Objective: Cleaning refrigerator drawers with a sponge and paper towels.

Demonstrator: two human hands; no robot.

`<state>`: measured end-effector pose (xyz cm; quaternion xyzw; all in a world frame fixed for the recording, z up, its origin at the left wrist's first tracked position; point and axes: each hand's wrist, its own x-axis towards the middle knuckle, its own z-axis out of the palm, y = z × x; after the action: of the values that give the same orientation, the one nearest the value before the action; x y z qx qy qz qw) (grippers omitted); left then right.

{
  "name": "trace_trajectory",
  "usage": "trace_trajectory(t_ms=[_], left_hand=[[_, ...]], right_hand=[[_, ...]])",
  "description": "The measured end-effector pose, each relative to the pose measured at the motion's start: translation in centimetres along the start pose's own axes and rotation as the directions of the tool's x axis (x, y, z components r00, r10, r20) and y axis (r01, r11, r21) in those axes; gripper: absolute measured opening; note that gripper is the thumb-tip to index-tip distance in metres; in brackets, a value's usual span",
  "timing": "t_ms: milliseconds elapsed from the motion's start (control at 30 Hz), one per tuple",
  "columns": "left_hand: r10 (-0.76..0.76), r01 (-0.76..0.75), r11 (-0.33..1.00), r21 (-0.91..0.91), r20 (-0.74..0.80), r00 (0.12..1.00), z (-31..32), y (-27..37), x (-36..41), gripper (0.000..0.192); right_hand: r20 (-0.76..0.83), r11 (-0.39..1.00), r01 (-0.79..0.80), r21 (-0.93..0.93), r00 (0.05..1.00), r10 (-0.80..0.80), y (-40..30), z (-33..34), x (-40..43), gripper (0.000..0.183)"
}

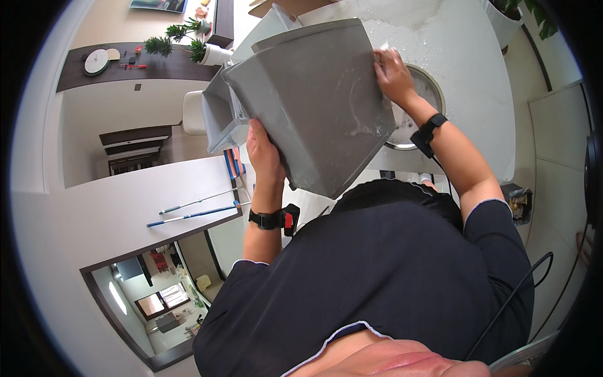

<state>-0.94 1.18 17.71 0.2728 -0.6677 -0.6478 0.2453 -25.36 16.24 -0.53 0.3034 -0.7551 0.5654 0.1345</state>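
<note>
A wet grey plastic bin [325, 103] is tilted up in front of me, streaked with suds. My left hand [264, 151] grips its left edge, thumb on the outer face and the other fingers hidden behind. At the opposite edge, my right hand [395, 75] has its fingers curled against the bin. A small white cloth-like piece [385, 45] pokes out at those fingers; most of it is hidden. Below the right forearm, a round metal basin [438, 89] holds cloudy, sudsy water, partly covered by the bin.
The white marble-look table [480, 108] is splashed with water. Clear plastic bins [219, 110] stand beyond my left hand. Potted plants [214, 54] rise behind them. Mops [193, 217] lean at the left, and a small waste bin [518, 202] stands at the right.
</note>
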Motion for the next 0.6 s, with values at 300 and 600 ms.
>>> trace_trajectory(t_ms=[300, 600], left_hand=[[0.017, -0.02, 0.999, -0.046, -0.078, 0.997, -2.2, 0.0, -0.4, 0.058], [0.063, -0.071, 0.992, -0.103, -0.082, 0.995, -1.4, 1.5, -0.6, 0.052]], right_hand=[[0.597, 0.896, -0.191, -0.401, 0.687, 0.414, 7.7, -3.0, -4.0, 0.032], [0.362, 0.639, -0.538, 0.55, 0.843, 0.399, -3.0, -4.4, 4.8, 0.059]])
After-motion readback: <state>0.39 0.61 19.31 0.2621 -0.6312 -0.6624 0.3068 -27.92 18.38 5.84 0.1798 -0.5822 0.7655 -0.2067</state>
